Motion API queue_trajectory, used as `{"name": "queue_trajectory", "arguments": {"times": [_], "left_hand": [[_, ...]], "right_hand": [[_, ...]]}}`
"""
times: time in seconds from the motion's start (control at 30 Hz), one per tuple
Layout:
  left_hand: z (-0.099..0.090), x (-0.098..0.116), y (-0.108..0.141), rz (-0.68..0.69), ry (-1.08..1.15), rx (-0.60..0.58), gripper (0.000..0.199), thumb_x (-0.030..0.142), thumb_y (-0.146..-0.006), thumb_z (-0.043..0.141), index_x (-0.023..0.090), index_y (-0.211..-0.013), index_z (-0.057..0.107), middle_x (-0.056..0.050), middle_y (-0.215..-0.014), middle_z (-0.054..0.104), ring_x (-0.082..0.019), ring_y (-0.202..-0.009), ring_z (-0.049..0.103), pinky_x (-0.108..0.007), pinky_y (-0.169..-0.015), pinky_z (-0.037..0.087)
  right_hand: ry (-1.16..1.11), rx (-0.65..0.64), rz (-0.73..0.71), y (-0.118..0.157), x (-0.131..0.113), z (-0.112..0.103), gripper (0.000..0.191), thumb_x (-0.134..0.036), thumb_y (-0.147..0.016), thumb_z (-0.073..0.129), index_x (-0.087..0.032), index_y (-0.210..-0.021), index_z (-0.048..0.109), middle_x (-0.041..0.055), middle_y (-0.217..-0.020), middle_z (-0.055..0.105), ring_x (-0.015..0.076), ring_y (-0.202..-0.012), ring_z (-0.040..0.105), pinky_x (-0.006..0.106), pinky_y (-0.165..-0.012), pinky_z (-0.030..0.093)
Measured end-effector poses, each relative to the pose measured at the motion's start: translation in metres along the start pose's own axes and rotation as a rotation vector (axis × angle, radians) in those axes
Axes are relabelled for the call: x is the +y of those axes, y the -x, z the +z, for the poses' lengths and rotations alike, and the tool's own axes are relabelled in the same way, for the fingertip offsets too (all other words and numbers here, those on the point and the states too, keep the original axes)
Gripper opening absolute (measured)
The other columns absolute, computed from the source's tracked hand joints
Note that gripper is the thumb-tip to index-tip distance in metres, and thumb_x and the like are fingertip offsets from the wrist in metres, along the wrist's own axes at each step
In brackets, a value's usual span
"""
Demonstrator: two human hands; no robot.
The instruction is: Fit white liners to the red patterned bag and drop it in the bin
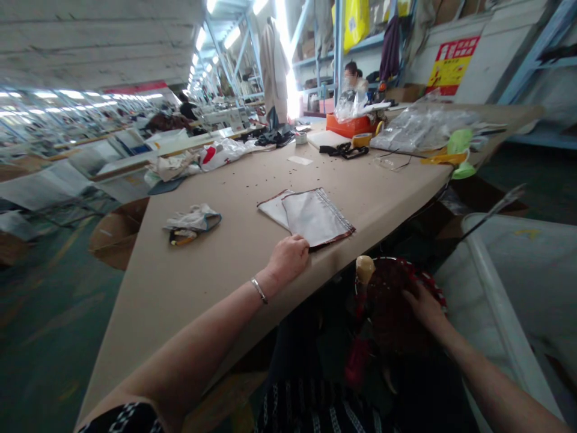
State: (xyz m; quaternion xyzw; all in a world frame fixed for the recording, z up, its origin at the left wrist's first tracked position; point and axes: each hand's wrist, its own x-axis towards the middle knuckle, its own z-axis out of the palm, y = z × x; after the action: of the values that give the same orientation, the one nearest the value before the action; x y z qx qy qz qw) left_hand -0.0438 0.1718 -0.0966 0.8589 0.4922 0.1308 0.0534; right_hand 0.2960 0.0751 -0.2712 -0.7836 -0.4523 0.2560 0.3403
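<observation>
Two grey-white fabric pieces (315,218) with dark reddish edges lie overlapping near the front edge of the tan table (216,288). My left hand (290,258) has its fingers closed on the near corner of the upper piece. Below the table edge, at the right, my right hand (421,302) reaches onto a dark red, round-looking item (392,288) with a red and white rim. That area is dim, and the fingertips blend into the item, so their grip is unclear. A pale rounded knob (365,269) stands beside it.
White gloves (195,219) lie at the table's left. Toward the back are black straps (343,150), an orange box (349,125) and clear plastic bags (419,126). A white bin (496,288) stands at the right. A person (354,81) sits beyond the table.
</observation>
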Motion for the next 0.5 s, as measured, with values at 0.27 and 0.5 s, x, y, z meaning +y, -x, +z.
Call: {"name": "queue_trajectory", "arguments": {"times": [0.27, 0.5], "left_hand": [[-0.004, -0.001, -0.007, -0.178, 0.214, 0.054, 0.021, 0.009, -0.079, 0.050, 0.016, -0.071, 0.068, -0.005, -0.075, 0.067, -0.017, -0.073, 0.060, -0.026, -0.071, 0.044], [-0.029, 0.012, 0.013, -0.112, 0.191, 0.198, 0.017, 0.007, -0.074, 0.050, 0.017, -0.071, 0.062, -0.005, -0.077, 0.063, -0.016, -0.071, 0.056, -0.027, -0.067, 0.041]], "right_hand": [[-0.110, 0.007, -0.940, 0.022, -0.204, -0.032, 0.025, -0.029, -0.094, 0.045, -0.019, -0.105, 0.064, 0.0093, -0.106, 0.066, 0.0224, -0.103, 0.058, 0.038, -0.096, 0.046], [0.624, -0.249, -0.925, 0.026, -0.290, 0.011, 0.023, -0.020, -0.090, 0.053, -0.012, -0.108, 0.065, 0.0179, -0.116, 0.061, 0.0339, -0.113, 0.052, 0.046, -0.091, 0.046]]}}
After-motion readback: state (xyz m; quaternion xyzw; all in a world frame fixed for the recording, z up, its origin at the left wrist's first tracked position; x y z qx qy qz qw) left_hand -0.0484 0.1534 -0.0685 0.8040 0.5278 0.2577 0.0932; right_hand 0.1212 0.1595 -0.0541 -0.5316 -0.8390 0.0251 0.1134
